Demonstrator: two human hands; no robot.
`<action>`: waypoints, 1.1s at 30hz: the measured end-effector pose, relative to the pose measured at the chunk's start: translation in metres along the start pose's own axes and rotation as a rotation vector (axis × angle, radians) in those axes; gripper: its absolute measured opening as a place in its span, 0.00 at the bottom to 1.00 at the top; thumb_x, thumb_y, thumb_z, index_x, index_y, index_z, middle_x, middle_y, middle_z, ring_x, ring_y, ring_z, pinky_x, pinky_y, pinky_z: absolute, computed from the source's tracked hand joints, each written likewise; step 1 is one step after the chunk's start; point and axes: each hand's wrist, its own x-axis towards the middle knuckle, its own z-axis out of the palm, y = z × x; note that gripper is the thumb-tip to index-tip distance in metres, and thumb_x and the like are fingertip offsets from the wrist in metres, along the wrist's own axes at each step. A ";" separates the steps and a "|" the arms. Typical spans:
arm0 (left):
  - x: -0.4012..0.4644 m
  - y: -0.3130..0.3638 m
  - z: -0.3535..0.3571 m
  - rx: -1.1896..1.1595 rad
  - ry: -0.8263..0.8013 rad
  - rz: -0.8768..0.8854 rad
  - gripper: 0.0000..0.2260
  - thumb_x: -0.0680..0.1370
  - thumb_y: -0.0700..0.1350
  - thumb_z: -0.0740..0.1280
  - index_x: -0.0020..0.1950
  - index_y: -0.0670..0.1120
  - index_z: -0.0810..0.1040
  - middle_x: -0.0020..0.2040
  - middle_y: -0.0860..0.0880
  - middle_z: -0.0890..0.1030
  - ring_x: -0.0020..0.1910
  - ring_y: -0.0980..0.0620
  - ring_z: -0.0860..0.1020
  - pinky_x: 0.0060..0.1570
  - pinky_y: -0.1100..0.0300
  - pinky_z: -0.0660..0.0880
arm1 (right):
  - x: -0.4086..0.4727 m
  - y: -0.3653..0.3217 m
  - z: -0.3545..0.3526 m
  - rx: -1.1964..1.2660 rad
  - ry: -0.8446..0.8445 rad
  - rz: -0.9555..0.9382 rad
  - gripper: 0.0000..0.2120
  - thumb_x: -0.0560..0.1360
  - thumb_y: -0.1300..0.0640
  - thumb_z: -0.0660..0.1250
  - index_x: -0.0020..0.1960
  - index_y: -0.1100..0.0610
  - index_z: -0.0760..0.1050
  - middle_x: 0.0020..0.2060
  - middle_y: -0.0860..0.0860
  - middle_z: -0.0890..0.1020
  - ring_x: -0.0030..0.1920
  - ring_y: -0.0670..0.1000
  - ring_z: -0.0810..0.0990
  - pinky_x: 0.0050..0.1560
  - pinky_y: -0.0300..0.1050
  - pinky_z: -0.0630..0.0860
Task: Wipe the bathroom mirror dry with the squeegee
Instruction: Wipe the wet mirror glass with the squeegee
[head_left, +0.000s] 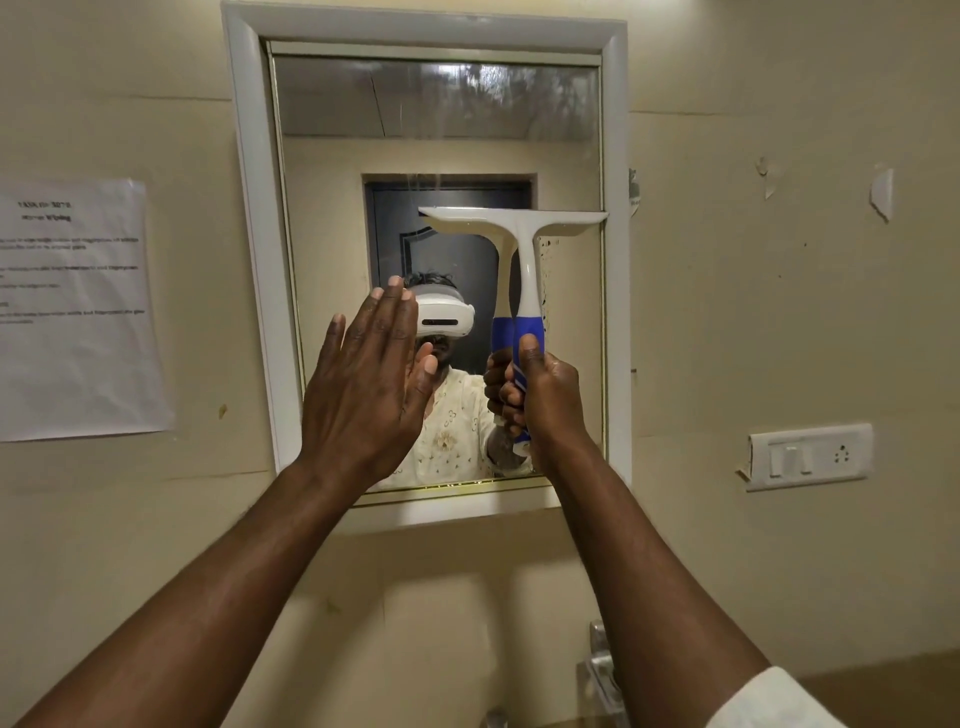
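Note:
The mirror (332, 218) hangs on the wall in a white frame (249, 208). Water streaks show near its top right and droplets by its right edge. My right hand (545, 395) grips the blue handle of a white squeegee (524, 244). The blade is level, pressed against the glass on the right half at mid height, its right end reaching the frame. My left hand (369, 384) is flat with fingers straight and together, palm toward the lower middle of the glass, holding nothing. A person's reflection sits behind both hands.
A printed paper sheet (72, 306) is taped to the wall left of the mirror. A white switch plate (810, 457) is mounted at the right. A metal tap (597, 670) shows below, between my forearms. Torn tape bits cling to the right wall.

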 end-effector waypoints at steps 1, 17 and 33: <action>-0.001 0.000 0.000 -0.004 -0.001 -0.004 0.30 0.79 0.60 0.40 0.79 0.48 0.50 0.79 0.50 0.49 0.78 0.53 0.47 0.76 0.52 0.43 | -0.002 0.002 -0.001 -0.003 0.004 0.003 0.17 0.79 0.45 0.56 0.44 0.57 0.73 0.28 0.51 0.72 0.25 0.46 0.69 0.27 0.38 0.68; -0.021 0.010 0.011 -0.001 -0.042 -0.005 0.29 0.80 0.58 0.42 0.79 0.48 0.48 0.80 0.50 0.48 0.78 0.53 0.47 0.76 0.52 0.43 | -0.044 0.034 -0.018 -0.062 0.030 0.068 0.15 0.79 0.45 0.57 0.43 0.56 0.71 0.26 0.47 0.72 0.22 0.41 0.68 0.23 0.35 0.68; -0.049 0.023 0.020 -0.073 -0.077 -0.024 0.27 0.81 0.56 0.46 0.79 0.48 0.48 0.79 0.51 0.49 0.78 0.54 0.48 0.76 0.50 0.46 | -0.099 0.079 -0.038 -0.081 0.032 0.199 0.20 0.74 0.39 0.58 0.40 0.56 0.70 0.25 0.47 0.72 0.24 0.44 0.68 0.25 0.38 0.67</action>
